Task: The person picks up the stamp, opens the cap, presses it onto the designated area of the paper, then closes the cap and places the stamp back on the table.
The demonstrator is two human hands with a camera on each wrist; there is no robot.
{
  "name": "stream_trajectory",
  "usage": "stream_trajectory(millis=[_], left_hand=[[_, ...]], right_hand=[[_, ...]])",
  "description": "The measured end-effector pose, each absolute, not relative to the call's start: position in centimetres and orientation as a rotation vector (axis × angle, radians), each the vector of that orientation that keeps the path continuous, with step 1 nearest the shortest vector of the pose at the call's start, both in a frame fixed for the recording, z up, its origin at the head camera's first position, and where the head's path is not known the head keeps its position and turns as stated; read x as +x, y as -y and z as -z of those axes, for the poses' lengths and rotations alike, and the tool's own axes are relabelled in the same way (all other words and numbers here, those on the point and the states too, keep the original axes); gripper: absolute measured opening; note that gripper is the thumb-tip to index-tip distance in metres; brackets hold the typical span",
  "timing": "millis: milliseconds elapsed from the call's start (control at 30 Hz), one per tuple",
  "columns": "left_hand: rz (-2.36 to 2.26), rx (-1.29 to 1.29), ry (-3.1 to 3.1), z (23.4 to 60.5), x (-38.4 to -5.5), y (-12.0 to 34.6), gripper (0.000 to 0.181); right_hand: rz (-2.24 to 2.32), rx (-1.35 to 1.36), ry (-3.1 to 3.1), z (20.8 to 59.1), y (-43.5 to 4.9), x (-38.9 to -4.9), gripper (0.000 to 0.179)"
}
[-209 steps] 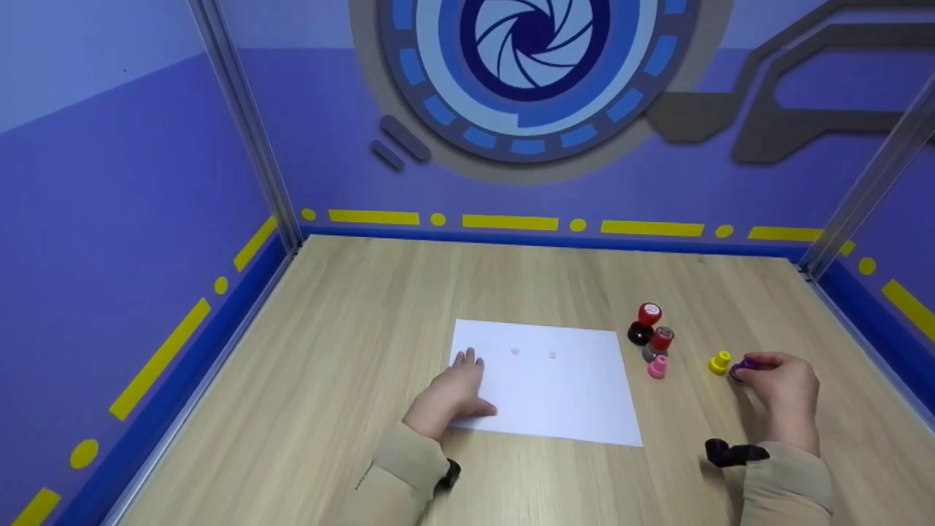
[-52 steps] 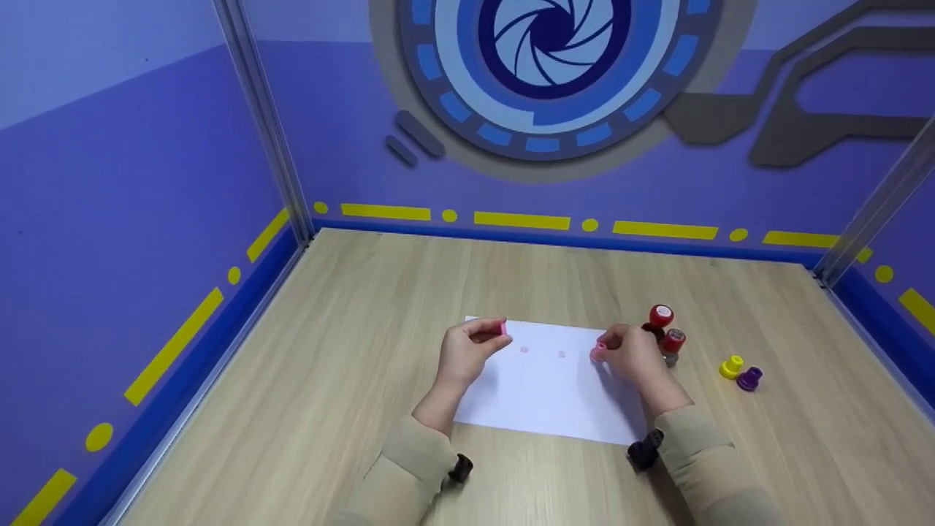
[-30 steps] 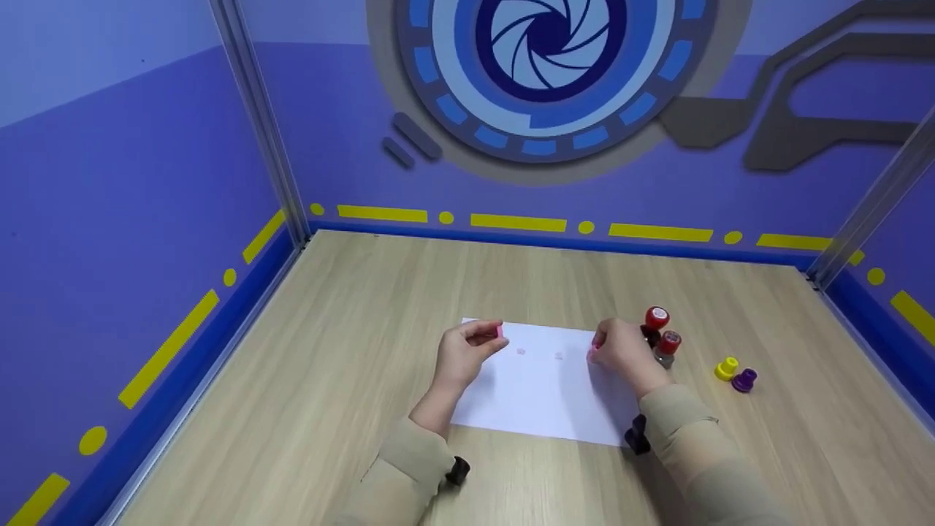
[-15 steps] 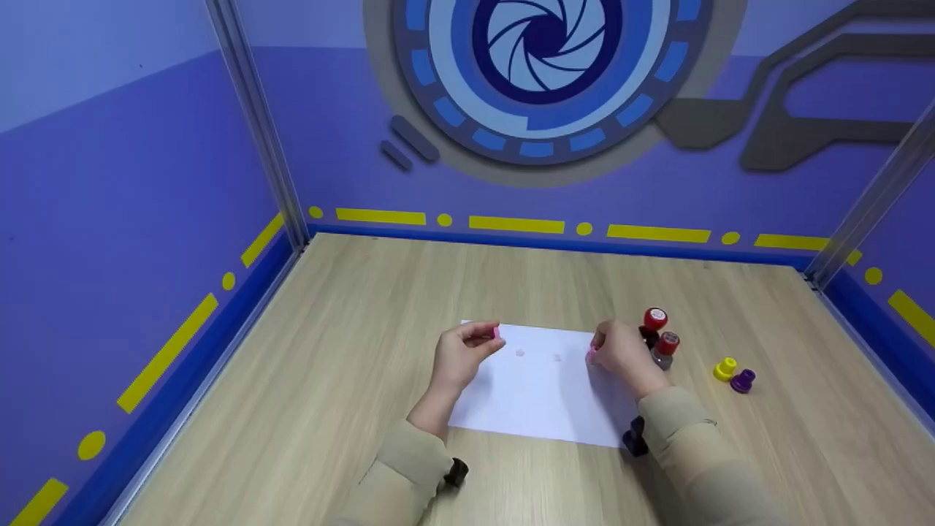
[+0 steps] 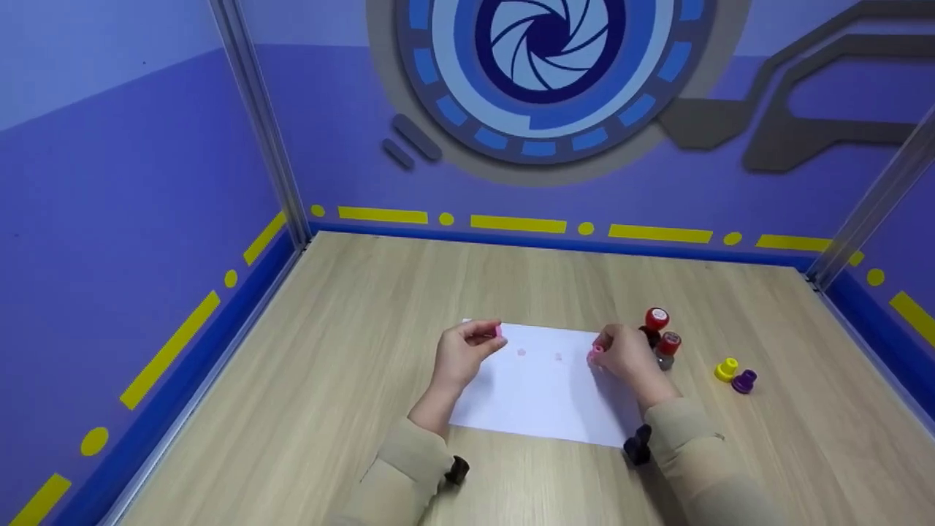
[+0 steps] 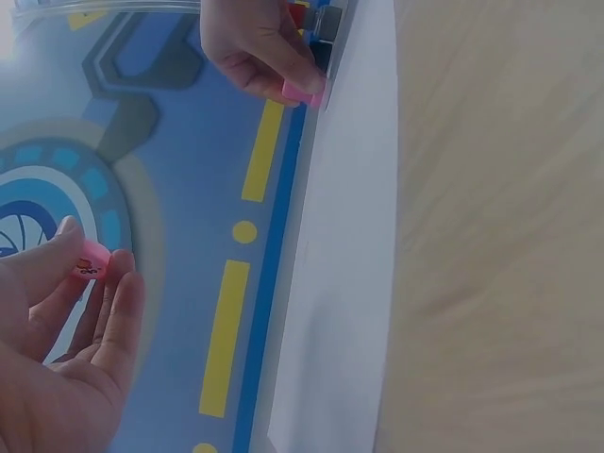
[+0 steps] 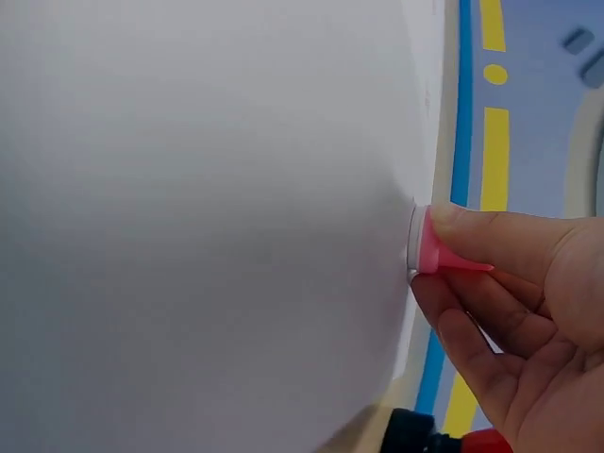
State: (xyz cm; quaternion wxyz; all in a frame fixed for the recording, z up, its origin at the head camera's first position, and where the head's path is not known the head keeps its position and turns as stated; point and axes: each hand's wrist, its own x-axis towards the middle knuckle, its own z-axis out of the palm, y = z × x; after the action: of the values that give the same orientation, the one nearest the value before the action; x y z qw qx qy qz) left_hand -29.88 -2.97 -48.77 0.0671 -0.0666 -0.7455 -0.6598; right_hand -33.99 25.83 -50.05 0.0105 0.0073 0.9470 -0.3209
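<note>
My left hand (image 5: 459, 358) pinches a small pink stamp cap (image 6: 92, 260), with a little picture on its face, above the left part of the white paper (image 5: 540, 402). At the paper's right side, my right hand (image 5: 634, 358) grips the pink stamp (image 7: 434, 250) between thumb and fingers. The stamp's pale base is right at the paper surface in the right wrist view. Two small faint prints, a left print (image 5: 521, 352) and a right print (image 5: 558, 356), show on the paper to the left of the stamp.
Two red-topped stamps, a far one (image 5: 657, 318) and a nearer one (image 5: 669, 343), stand just beyond my right hand. Farther right are a yellow stamp (image 5: 726, 369) and a purple stamp (image 5: 744, 381). Blue-purple walls enclose the wooden table (image 5: 365, 321).
Earlier my left hand lay on the paper and my right held the purple stamp, now standing by the yellow one. The pink stamp has come to the paper, its cap in my left hand.
</note>
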Motion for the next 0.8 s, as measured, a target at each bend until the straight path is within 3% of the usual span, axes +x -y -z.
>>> stream_trajectory(millis=[267, 467, 600, 700, 800], left_hand=[[2.002, -0.214, 2.226, 48.7, -29.9, 2.9, 0.031], [2.069, -0.228, 2.212, 48.7, -29.7, 2.2, 0.03], [2.15, -0.261, 2.2, 48.7, -29.3, 1.3, 0.034], [2.203, -0.307, 2.187, 48.8, -28.9, 0.5, 0.034], [2.238, -0.351, 2.184, 48.8, -28.5, -0.2, 0.029]], right_hand=[[1.287, 0.09, -2.948, 49.9, -26.9, -32.9, 0.029], [2.07, 0.272, -2.53, 48.8, -26.3, -30.8, 0.048], [2.459, 0.255, -2.026, 48.8, -24.2, -29.3, 0.039], [2.557, 0.217, -1.844, 48.8, -22.4, -28.2, 0.02], [2.583, 0.195, -1.793, 48.9, -20.8, -27.3, 0.017]])
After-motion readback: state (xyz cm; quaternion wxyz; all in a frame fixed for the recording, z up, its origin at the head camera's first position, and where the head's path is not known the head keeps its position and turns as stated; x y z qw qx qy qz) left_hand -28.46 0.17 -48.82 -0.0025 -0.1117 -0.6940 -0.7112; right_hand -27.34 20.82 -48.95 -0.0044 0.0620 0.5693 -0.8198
